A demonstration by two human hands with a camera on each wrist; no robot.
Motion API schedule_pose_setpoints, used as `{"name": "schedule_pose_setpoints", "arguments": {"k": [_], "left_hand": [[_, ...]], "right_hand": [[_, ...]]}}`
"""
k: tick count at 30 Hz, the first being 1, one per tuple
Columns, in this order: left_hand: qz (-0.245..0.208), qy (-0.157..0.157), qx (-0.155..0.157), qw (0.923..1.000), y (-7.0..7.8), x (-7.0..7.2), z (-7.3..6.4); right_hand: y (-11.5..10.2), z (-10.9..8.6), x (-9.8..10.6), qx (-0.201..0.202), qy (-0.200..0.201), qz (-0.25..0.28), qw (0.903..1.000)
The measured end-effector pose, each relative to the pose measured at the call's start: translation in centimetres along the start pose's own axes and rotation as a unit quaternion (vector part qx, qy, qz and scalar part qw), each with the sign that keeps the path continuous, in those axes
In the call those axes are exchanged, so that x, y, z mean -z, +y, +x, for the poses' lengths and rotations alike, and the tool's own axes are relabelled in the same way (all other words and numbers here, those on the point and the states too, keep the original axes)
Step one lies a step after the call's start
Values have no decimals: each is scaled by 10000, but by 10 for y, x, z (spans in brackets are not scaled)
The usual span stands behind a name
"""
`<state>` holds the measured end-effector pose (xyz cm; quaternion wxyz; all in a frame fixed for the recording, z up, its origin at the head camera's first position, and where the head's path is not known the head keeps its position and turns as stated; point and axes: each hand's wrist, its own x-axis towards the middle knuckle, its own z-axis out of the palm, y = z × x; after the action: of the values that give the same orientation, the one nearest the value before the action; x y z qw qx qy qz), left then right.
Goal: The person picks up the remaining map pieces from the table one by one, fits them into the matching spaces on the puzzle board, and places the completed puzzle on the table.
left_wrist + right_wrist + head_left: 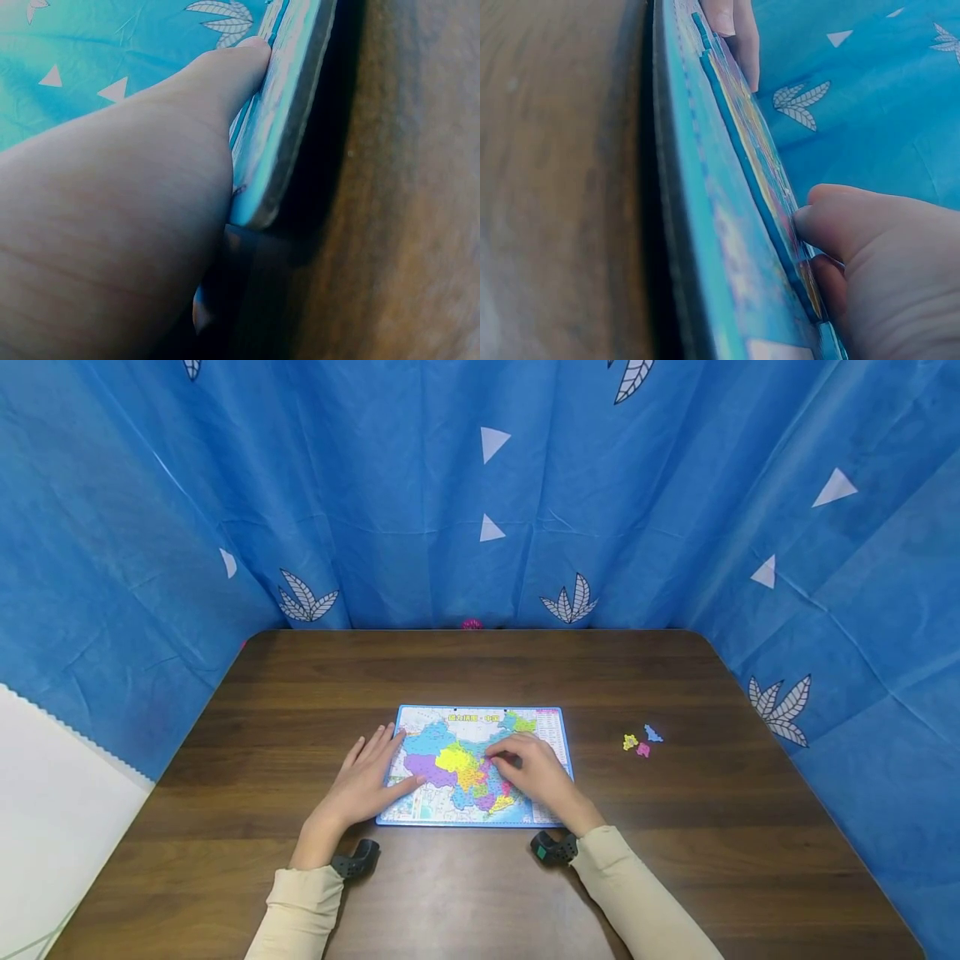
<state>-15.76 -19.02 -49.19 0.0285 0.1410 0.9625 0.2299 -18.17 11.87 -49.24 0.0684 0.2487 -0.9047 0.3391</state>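
A map puzzle board (551,814) with a blue rim lies on the table, its coloured pieces forming a map. My left hand (367,781) rests flat over the board's left edge, fingers spread and thumb out towards the purple piece (429,767). In the left wrist view the thumb (251,56) lies against the board's face. My right hand (536,768) is over the map's right half, thumb and forefinger pinching a small pink puzzle piece (486,763) close to the surface. Seen from the right wrist, the fingertips (806,221) touch the raised layer of pieces; the fingers largely hide the pinched one.
To the right of the board lie three loose pieces: a yellow one (630,742), a pink one (643,750) and a blue one (653,733). The brown wooden table (300,677) is bordered by a blue curtain (420,527) at the back and sides.
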Motion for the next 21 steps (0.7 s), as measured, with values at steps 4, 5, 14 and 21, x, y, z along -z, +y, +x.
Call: {"name": "schedule_pose_setpoints", "arguments": {"k": [4, 5, 14, 21], "left_hand": [[1, 6, -6, 10000, 0, 0, 0], [5, 9, -6, 10000, 0, -1, 0], [24, 34, -5, 10000, 0, -1, 0], [21, 26, -20, 10000, 1, -1, -1]], "right_hand": [[0, -1, 0, 58, 34, 2, 10000], [0, -1, 0, 78, 35, -3, 10000], [1, -2, -1, 314, 108, -70, 9994], [4, -4, -3, 380, 197, -9, 9991]]}}
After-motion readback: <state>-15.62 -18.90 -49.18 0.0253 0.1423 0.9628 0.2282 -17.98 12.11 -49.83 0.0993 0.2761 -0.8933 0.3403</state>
